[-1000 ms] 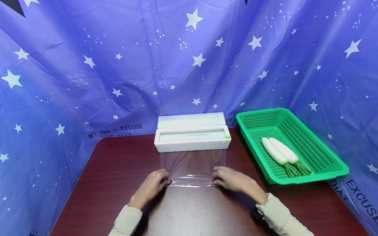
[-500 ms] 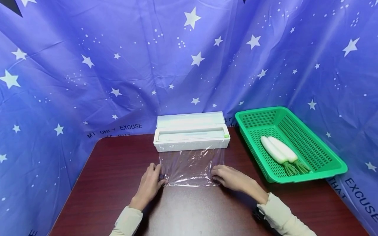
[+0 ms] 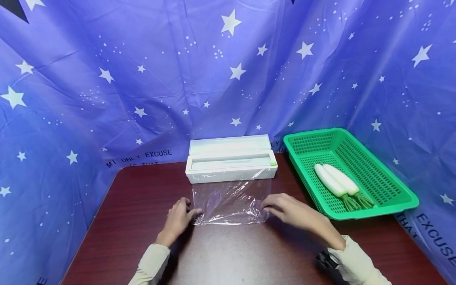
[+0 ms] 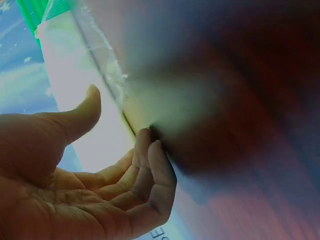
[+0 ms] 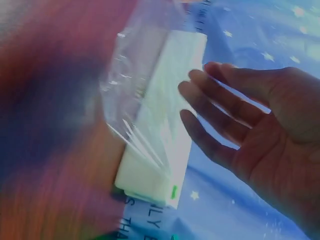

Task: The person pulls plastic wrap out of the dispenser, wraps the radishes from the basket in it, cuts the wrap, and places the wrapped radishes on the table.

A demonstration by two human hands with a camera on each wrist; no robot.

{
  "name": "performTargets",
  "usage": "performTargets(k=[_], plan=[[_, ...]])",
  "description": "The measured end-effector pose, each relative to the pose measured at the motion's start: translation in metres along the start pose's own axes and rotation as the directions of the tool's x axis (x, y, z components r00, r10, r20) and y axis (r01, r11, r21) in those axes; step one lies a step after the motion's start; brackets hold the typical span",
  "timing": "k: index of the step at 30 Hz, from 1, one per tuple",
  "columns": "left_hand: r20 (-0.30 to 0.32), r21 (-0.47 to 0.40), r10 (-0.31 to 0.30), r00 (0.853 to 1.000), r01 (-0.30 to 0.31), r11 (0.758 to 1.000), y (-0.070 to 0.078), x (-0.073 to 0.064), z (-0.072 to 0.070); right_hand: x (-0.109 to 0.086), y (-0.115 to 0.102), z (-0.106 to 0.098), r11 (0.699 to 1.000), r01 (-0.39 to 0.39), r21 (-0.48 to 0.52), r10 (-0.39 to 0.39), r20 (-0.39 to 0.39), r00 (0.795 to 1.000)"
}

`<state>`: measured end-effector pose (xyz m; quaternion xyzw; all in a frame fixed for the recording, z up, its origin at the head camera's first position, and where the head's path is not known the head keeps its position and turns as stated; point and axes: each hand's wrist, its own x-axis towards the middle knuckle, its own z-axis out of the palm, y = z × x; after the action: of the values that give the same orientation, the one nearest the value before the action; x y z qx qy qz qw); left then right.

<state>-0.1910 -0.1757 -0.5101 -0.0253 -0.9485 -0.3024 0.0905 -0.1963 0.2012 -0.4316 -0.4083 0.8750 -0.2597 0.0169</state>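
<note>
A sheet of clear cling film (image 3: pixel 228 204) runs from the white dispenser box (image 3: pixel 231 175) toward me over the table. My left hand (image 3: pixel 177 217) is at the film's front left corner, thumb and fingers apart. In the left wrist view the fingers (image 4: pixel 162 172) bend loosely with nothing between them and the thumb. At the right edge of the film is my right hand (image 3: pixel 293 211). Its fingers (image 5: pixel 215 110) look relaxed and spread in the right wrist view, with the film (image 5: pixel 132 90) beyond them. The box lid (image 3: pixel 229 145) stands raised at the back.
Two white radishes (image 3: pixel 331 181) with cut green stems lie in a green plastic basket (image 3: pixel 406 204) at the right. A small green slider (image 3: pixel 272 164) sits on the box's right end. Behind the dark red table (image 3: pixel 135 198) hangs a blue star-printed curtain (image 3: pixel 160 79).
Both hands have let go of the film's front corners. The left has shifted slightly left, the right outward and a little up. The film has gone from taut to slack and wrinkled.
</note>
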Motion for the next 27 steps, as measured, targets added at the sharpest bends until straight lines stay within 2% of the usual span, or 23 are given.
performTargets(k=[7, 13, 16, 21, 27], plan=[[0.045, -0.054, -0.049, 0.998, 0.051, 0.997, 0.001, 0.015, -0.009, -0.003, -0.002, -0.028, 1.000, -0.018, 0.005, 0.018, -0.095, 0.995], [0.117, -0.127, -0.093, 0.989, 0.108, 0.986, 0.000, 0.024, -0.009, -0.012, -0.009, -0.053, 0.998, -0.033, -0.051, 0.020, -0.229, 0.973], [0.138, -0.208, -0.122, 0.983, 0.150, 0.967, -0.003, 0.026, -0.008, -0.015, -0.008, -0.071, 0.994, -0.077, -0.081, 0.052, -0.276, 0.960], [0.187, -0.337, -0.152, 0.970, 0.209, 0.918, -0.006, 0.030, -0.009, -0.018, -0.002, -0.099, 0.980, -0.169, -0.105, 0.125, -0.331, 0.935], [0.225, -0.370, -0.192, 0.955, 0.266, 0.890, -0.007, 0.033, -0.008, -0.019, 0.010, -0.114, 0.976, -0.182, -0.122, 0.122, -0.383, 0.915]])
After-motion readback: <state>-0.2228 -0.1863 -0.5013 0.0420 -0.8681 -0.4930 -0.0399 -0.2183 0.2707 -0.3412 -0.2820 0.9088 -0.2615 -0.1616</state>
